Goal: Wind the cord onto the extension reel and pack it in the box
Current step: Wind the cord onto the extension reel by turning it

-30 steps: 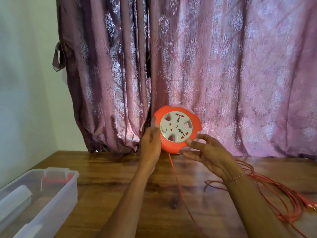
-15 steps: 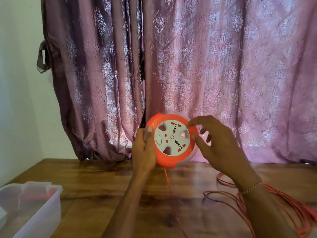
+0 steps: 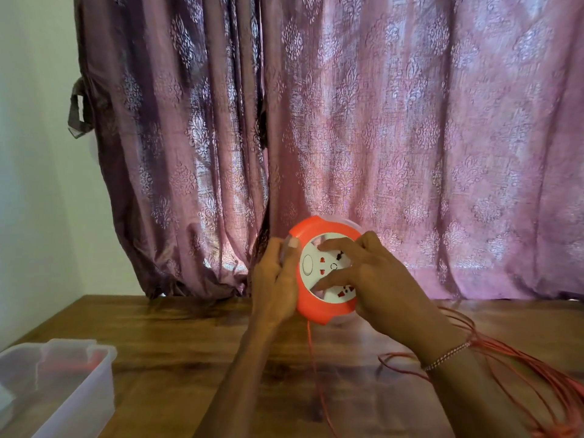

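Reel held upright above the table, socket face toward the camera, in front of the curtain. Left hand grips the reel's left rim, thumb over the front edge. Right hand lies across the white socket disc with fingers spread, two fingertips set into the disc's cut-outs, seemingly ready to turn it; whether they are hooked in or only resting is hard to tell through the motion blur. Cord hangs from the reel's bottom edge down to the table, and most of it lies loose in a long bundle at right, so winding looks barely started. Box sits open at the table's near-left corner, well apart from the reel. Risks, as judged: the loose loops at right cross one another and could drag up as a knot and jam at the slot; fingertips could slip out of the cut-outs if the cord snags; the one-sided left grip may let the reel twist; slack cord could wind unevenly and bulge, spoiling the fit in the box.
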Tool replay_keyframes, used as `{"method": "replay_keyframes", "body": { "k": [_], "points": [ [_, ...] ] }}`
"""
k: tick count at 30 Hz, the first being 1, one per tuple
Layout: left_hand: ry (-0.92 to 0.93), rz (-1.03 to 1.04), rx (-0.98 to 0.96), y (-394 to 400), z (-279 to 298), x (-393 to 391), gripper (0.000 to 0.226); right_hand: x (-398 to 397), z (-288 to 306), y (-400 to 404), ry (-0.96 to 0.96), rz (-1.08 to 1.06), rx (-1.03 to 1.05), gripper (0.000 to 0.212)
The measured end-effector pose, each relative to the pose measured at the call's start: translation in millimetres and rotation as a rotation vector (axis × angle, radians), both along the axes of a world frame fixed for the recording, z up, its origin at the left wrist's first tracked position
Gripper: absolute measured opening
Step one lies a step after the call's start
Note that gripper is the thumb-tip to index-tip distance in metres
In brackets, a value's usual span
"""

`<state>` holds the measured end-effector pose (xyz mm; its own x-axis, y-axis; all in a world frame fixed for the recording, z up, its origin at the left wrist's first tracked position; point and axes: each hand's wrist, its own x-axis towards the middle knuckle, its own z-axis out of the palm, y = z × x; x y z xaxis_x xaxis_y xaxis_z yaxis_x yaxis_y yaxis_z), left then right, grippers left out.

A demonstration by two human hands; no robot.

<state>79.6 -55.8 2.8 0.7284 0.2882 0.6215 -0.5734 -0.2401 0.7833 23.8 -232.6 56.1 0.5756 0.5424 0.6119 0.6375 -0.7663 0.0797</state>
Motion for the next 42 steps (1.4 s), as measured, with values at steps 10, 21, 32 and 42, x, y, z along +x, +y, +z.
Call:
{"method": "replay_keyframes", "body": {
  "k": [10, 21, 32, 42],
  "points": [
    [0.005, 0.007, -0.019, -1, 3, -2, 0.048, -4, -6, 8, -0.071, -0.141, 0.062, 0.062],
    [0.007, 0.025, 0.027, -3, 1, -1, 0.052, -1, -12, 13, 0.026, -0.323, 0.276, 0.067],
    [-0.003, -0.002, 0.015, -3, 1, 1, 0.042, -1, 2, -1, -0.046, 0.016, 0.075, 0.048],
    [-0.001, -0.016, -0.017, -3, 1, 1, 0.045, -4, -2, 7, -0.054, -0.151, 0.026, 0.067]
  ]
}}
